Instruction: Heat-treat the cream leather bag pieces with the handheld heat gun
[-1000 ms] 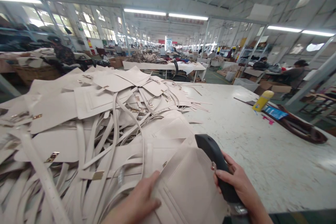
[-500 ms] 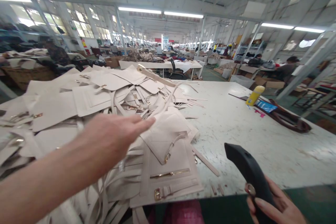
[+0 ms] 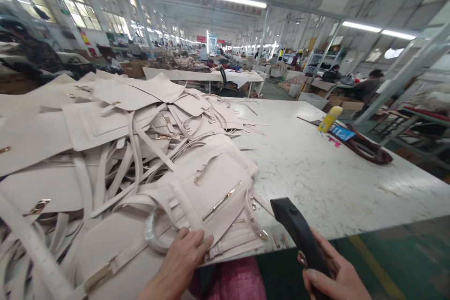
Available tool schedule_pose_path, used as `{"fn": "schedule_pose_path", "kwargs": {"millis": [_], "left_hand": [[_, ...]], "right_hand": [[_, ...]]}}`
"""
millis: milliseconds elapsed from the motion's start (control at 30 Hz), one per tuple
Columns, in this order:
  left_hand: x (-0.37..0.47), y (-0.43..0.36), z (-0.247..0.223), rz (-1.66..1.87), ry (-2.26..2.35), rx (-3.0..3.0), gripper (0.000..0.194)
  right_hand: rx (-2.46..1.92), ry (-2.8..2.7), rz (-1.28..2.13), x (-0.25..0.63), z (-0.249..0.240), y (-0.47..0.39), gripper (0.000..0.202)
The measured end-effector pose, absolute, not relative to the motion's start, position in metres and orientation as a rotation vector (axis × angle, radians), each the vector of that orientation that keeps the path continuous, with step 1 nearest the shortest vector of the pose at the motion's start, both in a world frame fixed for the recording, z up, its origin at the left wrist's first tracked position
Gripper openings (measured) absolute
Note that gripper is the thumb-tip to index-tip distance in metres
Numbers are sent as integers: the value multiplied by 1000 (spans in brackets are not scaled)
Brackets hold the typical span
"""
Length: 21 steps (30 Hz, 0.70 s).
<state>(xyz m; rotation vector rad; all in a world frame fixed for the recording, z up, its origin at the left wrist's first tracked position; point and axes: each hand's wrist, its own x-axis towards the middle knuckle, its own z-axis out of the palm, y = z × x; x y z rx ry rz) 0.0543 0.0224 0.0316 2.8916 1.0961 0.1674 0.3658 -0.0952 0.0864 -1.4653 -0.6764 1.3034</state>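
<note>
My left hand (image 3: 186,255) is at the table's near edge, its fingers curled and pressed on the lower edge of a beige bag panel (image 3: 197,197). That panel has a gold zipper (image 3: 223,200) and a short strap with a gold clasp. Just left of the hand lies a loop wrapped in clear plastic (image 3: 151,233). My right hand (image 3: 333,272) is closed around a black curved handheld tool (image 3: 297,229), held up in front of the table edge with its flat end to the upper left. The tool's lower end is hidden by the hand.
Beige bag pieces, straps and gold buckles heap up on the left (image 3: 105,126). On the right side of the white table (image 3: 298,168) lie a yellow bottle (image 3: 330,118), a blue packet (image 3: 342,132) and dark brown strips (image 3: 372,154). Other people sit at distant tables.
My left hand has come down from above the heap to the near edge of the panel. The zippered panel has turned and tilted. My right hand still holds the black tool.
</note>
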Motion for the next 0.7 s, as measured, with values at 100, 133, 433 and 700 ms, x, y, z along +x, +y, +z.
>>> {"fn": "schedule_pose_path", "kwargs": {"millis": [100,133,433,700], "left_hand": [[46,21,22,363,1043,2900,25],[43,20,18,407,1033,2900,25],[40,10,20,552,973,2825,33],[25,0,11,807,778,2860,42]], "right_hand": [[-1400,-703,1304,360,84,-82,92],[-1381,-715,1336,358,82,-77,90],[-1319,-851,1481,335,62,-15,76],[-1364,-841,1205,353,75,1,85]]}}
